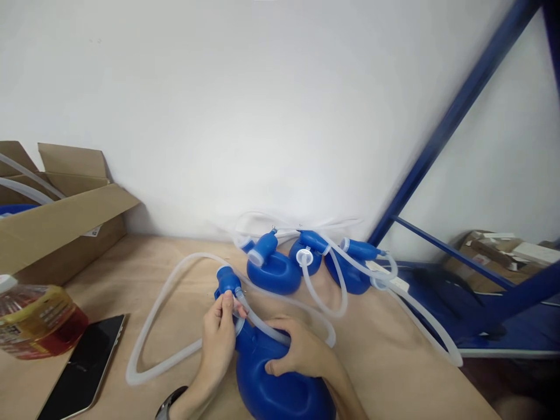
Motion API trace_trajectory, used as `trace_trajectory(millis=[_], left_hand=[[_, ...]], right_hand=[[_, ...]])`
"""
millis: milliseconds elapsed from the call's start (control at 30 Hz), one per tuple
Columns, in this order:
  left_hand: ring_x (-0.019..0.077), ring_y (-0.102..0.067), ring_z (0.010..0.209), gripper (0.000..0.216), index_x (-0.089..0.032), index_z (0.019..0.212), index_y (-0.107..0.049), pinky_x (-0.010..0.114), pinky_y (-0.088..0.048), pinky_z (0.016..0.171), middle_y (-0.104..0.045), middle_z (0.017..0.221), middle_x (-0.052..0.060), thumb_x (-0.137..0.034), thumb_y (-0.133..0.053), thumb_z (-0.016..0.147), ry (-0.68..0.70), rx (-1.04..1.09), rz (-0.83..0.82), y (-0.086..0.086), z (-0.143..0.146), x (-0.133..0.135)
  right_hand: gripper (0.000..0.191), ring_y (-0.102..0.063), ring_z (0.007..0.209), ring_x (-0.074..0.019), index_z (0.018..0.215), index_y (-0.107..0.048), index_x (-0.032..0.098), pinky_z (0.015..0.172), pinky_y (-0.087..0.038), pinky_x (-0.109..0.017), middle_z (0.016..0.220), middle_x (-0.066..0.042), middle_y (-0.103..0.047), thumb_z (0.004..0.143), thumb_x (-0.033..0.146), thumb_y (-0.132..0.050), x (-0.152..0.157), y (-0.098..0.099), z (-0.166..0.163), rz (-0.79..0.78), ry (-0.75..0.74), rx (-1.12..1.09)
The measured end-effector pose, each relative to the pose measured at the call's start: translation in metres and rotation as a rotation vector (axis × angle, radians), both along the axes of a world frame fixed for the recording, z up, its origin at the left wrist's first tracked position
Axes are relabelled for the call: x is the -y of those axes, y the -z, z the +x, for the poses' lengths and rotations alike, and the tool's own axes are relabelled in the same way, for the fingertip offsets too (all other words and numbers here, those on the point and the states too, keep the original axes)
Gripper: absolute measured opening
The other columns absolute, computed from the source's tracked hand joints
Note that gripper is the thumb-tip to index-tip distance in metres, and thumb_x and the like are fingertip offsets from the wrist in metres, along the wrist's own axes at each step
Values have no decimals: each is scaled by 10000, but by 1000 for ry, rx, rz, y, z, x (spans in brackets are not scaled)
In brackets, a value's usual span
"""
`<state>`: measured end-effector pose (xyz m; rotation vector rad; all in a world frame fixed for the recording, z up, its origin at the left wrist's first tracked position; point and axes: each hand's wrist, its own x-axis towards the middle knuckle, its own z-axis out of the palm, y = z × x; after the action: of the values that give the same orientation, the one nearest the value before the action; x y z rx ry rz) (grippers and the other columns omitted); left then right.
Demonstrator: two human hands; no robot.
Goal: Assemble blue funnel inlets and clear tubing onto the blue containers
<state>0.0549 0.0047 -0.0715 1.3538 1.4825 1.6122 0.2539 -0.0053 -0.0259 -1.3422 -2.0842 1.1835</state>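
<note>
A blue plastic bottle (271,382) lies on the wooden table (394,356) near the front edge. My right hand (301,353) is closed over its body, pressing a clear flexible tube (175,303) against it. My left hand (219,338) pinches the tube end at the bottle's blue neck cap (227,281). The tube loops out to the left across the table and comes back. A dark watch sits on my left wrist.
Three more blue bottles (273,271) with white tubes cluster by the wall. An open cardboard box (56,216) stands at the left. A drink bottle with red liquid (35,318) and a dark phone (83,364) lie front left. A blue metal rack (459,111) stands right.
</note>
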Motion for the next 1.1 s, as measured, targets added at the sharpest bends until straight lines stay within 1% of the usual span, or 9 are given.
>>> trace_trajectory(millis=[167,300,400,467,567,633,767,967,1100], left_hand=[[182,-535,482,587,-286,651,-357,295,-539,585,-297,464,-83,-680,-169,1042,-159,83,-19,-6,-41,-27],[208,-602,624,509,-265,647,-469,333,-536,707,-546,597,-11,-635,-416,992,-156,-105,-39,-5,-86,-53],[300,-684,820,357,-238,778,-645,433,-550,858,-698,781,54,-589,-650,845,-74,-282,-56,2,-103,-68],[372,-680,1078,377,-217,974,-703,504,-524,992,-745,1029,117,-554,-678,806,-13,-369,-23,8,-100,-67],[330,-626,1262,353,-233,1103,-721,473,-487,1089,-703,1265,132,-480,-534,933,148,-472,83,12,-78,-45],[271,-678,1136,326,-263,1046,-740,409,-523,1016,-735,1144,93,-417,-457,998,280,-527,148,8,-61,-22],[216,-658,876,309,-254,968,-674,361,-524,859,-715,916,34,-342,-401,1080,448,-632,121,-12,-45,10],[194,-562,773,430,-226,715,-482,332,-466,771,-593,783,4,-437,-451,1088,691,-816,27,-29,-52,10],[169,-520,706,439,-225,711,-477,301,-447,703,-580,767,-6,-462,-435,1078,840,-742,-28,-31,-50,9]], right_hand=[[411,-713,1029,-305,1046,-855,308,912,-519,-360,1118,0,-803,639,298,-912,-2,-1,6,36,8,1],[417,-719,1071,-319,1066,-852,329,955,-518,-381,1141,7,-814,654,337,-913,-4,-5,11,27,-35,9],[473,-733,1084,-326,1114,-842,348,983,-525,-399,1131,13,-824,649,350,-927,-9,-11,16,-32,-46,78],[688,-698,1212,-361,1293,-774,351,1062,-501,-442,1277,-16,-791,628,333,-951,-11,-15,17,-32,-37,121],[1067,-573,1415,-377,1591,-483,355,1175,-425,-499,1533,-62,-635,639,323,-964,-11,-19,13,14,-22,109],[1044,-534,1457,-371,1607,-452,365,1199,-404,-503,1582,-60,-587,689,383,-949,-9,-17,4,53,-27,89],[879,-597,1371,-412,1521,-581,383,1140,-443,-528,1501,-69,-658,718,454,-931,-4,-4,-16,99,6,157],[592,-702,1127,-339,1340,-727,399,926,-502,-382,1196,-34,-768,781,545,-855,-8,5,-19,114,-82,276],[623,-715,1078,-321,1277,-769,358,915,-494,-361,1144,-22,-782,705,569,-898,-10,5,-13,141,-159,312]])
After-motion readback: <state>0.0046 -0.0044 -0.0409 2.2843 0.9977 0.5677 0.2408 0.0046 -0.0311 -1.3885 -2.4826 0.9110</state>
